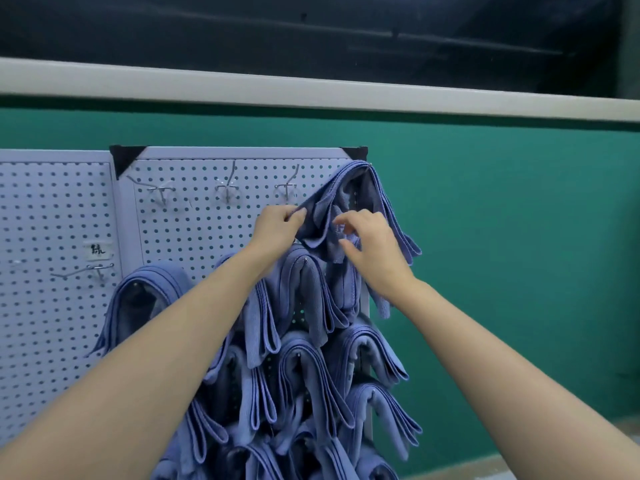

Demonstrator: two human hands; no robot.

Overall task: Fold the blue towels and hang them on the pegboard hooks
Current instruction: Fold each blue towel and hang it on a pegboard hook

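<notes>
On the pegboard (207, 230), three wire hooks (227, 188) in the top row stood bare, left of the work. The left hand (277, 226) pinched the left hem of the folded blue towel (381, 202), holding it taut. The towel lay draped over the top-right hook, which was hidden under the cloth. Its peak was above both hands and its layers fell down and rightward. The right hand (374, 247) sat against the towel's front, fingers (346, 220) half curled. Whether they gripped cloth could not be told. That hand seemed nearer the hanging layers.
</notes>
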